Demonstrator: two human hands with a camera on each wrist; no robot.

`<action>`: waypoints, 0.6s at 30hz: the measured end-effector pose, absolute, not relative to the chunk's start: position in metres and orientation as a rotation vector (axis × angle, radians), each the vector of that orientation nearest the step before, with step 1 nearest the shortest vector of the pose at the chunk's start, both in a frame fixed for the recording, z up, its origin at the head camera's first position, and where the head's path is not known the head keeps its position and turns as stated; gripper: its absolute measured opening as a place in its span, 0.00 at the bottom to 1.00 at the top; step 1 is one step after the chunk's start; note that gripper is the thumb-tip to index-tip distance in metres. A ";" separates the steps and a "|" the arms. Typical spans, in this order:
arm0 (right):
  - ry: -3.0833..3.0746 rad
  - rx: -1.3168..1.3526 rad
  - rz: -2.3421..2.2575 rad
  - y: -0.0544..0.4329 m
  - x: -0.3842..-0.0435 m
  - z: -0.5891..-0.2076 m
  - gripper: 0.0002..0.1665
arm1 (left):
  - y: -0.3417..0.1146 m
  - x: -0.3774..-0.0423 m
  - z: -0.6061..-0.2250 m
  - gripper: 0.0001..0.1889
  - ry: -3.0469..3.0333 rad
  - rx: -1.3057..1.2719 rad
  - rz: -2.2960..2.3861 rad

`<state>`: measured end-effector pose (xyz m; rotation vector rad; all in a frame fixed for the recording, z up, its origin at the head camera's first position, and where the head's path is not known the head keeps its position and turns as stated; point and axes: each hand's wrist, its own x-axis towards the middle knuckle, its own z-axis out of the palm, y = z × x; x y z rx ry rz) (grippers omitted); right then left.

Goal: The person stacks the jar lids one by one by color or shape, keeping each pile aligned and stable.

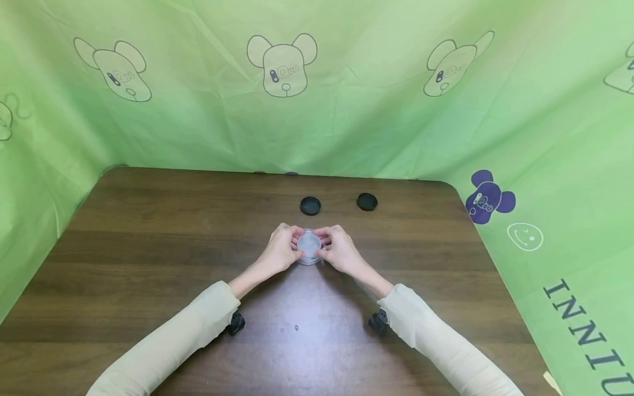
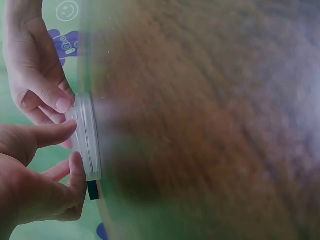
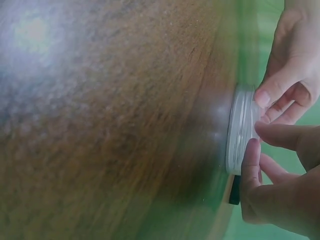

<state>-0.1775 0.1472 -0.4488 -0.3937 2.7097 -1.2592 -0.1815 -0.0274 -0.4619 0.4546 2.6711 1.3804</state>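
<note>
A low stack of round clear plastic dishes sits on the table. Its top piece, a clear round dish, lies between the two hands and overlaps the wider rim beneath it. The left hand pinches the dish's left edge, thumb at the near side and fingers at the far side. On the opposite edge the right hand mirrors that pinch. In the right wrist view the upper dish leans slightly off the layers below, and fingers of both hands meet its rim.
Two shallow round black lids stand behind the hands, one straight beyond the dish and another farther right. The brown wooden table ends at a green printed curtain. A tiny dark speck lies near the front.
</note>
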 end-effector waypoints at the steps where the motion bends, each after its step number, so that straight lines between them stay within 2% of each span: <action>1: 2.715 -0.388 -1.251 0.147 -0.177 -0.449 0.25 | -0.027 -0.182 -0.462 0.23 2.679 0.456 1.371; 18: 2.803 -0.403 -1.080 0.141 -0.178 -0.445 0.25 | -0.026 -0.180 -0.464 0.24 2.756 0.529 1.298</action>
